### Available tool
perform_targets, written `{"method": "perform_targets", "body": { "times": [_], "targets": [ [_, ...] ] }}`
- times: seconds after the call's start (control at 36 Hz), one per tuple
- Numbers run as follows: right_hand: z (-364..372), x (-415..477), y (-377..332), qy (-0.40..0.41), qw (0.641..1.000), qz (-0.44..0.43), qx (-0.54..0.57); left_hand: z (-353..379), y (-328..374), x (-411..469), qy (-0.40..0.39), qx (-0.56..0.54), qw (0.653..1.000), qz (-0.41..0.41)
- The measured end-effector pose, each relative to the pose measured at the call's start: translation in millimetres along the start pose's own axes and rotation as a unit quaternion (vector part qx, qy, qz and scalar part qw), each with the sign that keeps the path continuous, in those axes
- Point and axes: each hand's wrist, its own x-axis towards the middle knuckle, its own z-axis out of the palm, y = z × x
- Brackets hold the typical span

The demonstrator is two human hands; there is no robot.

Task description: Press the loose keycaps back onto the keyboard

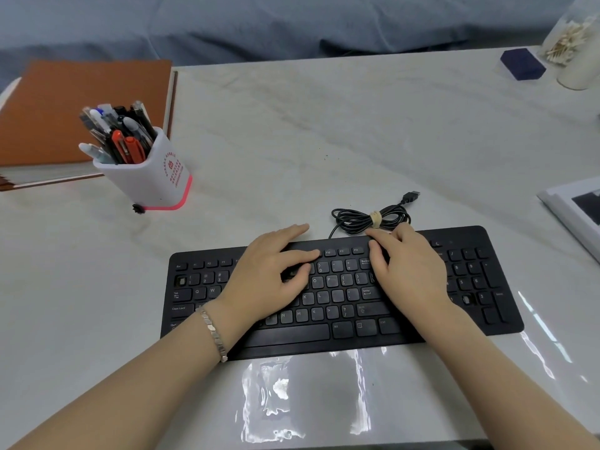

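My left hand [269,277] and right hand [412,271] lie flat on the keyboard [324,332], holding nothing. One bare socket [180,280] sits left of my left hand, a second socket [466,299] right of my right.

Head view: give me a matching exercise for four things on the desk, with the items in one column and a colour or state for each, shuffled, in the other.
Things:
1. pen holder
2. USB cable
3. notebook
4. small box

Descriptions:
A. coiled and tied, just behind the keyboard
B. dark blue, far right
C. brown cover, far left
D. white with a pink base, holding pens

Pairs: 1-D, 2-A, 3-C, 4-B.
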Motion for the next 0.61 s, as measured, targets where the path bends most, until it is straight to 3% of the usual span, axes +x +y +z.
{"method": "perform_targets", "body": {
  "times": [0.31, 0.36, 0.42, 0.47, 0.5, 0.58, 0.61],
  "targets": [
    [-2, -1, -3, -0.002, 1.0, 0.008, -0.007, 1, 8, 9, -0.022, 0.084, 0.996, 0.021],
    [-7, 1, -5, -0.047, 0.998, 0.029, 0.003, -1, 10, 10, -0.025, 0.085, 0.996, 0.015],
    [-17, 2, -7, -0.126, 0.986, 0.073, 0.086, -2, 10, 9, -0.026, 0.068, 0.997, 0.001],
    [-31, 0, -13, -0.16, 0.948, 0.147, 0.233, -3, 7, 3, -0.03, 0.033, 0.999, -0.024],
    [-39, -3, -17, -0.171, 0.913, 0.191, 0.318, -4, 5, -1, -0.035, 0.026, 0.998, -0.033],
    [-56, -17, -27, -0.219, 0.758, 0.27, 0.552, -3, 3, -11, -0.067, 0.059, 0.995, -0.042],
    [-61, -21, -28, -0.231, 0.729, 0.273, 0.584, -4, 4, -12, -0.076, 0.076, 0.993, -0.039]
  ]
}}
